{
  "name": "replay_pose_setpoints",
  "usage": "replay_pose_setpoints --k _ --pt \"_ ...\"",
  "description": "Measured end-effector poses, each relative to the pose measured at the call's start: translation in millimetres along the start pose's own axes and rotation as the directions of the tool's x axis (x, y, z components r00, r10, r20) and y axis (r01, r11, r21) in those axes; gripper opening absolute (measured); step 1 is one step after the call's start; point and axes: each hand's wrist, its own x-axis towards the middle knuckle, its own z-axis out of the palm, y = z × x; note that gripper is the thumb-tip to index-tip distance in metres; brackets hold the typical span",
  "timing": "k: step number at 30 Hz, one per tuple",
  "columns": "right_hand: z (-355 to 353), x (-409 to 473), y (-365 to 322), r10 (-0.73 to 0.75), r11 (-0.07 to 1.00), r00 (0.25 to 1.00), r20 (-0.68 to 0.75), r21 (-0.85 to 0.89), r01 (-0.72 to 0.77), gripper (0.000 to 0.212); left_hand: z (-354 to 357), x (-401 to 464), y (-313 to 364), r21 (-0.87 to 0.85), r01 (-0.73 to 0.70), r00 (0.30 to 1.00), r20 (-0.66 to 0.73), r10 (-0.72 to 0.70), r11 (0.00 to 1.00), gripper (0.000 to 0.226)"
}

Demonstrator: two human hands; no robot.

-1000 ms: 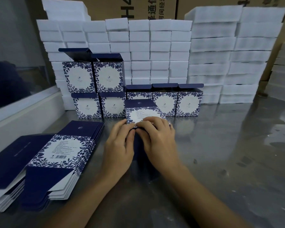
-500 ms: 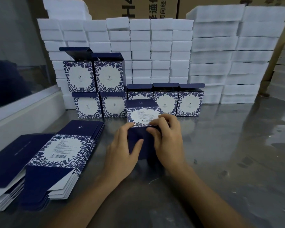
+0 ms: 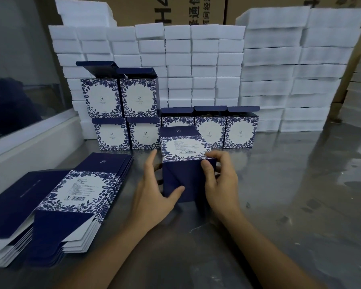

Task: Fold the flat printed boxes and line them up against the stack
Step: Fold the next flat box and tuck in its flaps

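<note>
Grey metal counter (image 3: pixel 279 184), glossy and smudged, backed by a tall wall of white foam blocks (image 3: pixel 204 63) with brown shipping cartons (image 3: pixel 146 9) behind. On the left, a pale ledge under a glass pane (image 3: pixel 19 49). Along the foot of the foam, a row of folded boxes (image 3: pixel 241 132) in blue floral print with dark blue lids standing open: five at counter level, two more (image 3: pixel 121 97) stacked on the leftmost pair. In the centre, just in front of that row, the box being folded (image 3: pixel 183 161), tipped so that its dark blue bottom faces the camera and its barcode panel faces up. Held between both hands. Left hand (image 3: pixel 154 190) at the box's left side, thumb laid across the lower part of the blue bottom, fingers reaching up along the left wall, partly hidden behind it. Right hand (image 3: pixel 219 180) curled round the right side, thumb pressing on the blue bottom near its upper right corner, index finger hooked over the top edge by the barcode. Bottom flaps closed flat, with a diagonal seam showing across the blue face. At the left near edge of the counter, two piles of flat unfolded boxes: one (image 3: pixel 75 197) showing a barcode panel and blue flaps, the other (image 3: pixel 10 205) mostly plain dark blue, lying partly under it and further left.
</note>
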Motion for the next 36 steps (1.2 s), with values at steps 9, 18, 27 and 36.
replay_pose_setpoints --k 9,18,27,36 --pt "-3 -4 16 0.065 0.996 0.981 0.183 -0.068 -0.053 0.090 0 3 -4 0.064 0.031 0.995 -0.092 -0.025 0.997 0.095" --pt "3 -7 14 -0.052 0.981 0.998 0.036 -0.186 0.058 0.070 -2 2 4 0.099 0.026 0.983 -0.186 -0.007 0.995 0.065" --pt "1 -14 -1 -0.027 0.998 0.999 0.021 -0.053 0.028 0.020 -5 0 10 -0.279 -0.033 0.998 -0.059 0.017 0.960 0.036" --pt "-2 -12 4 0.169 0.985 0.984 0.058 -0.040 -0.167 0.031 -3 7 2 -0.135 0.036 0.990 -0.127 -0.054 0.990 0.033"
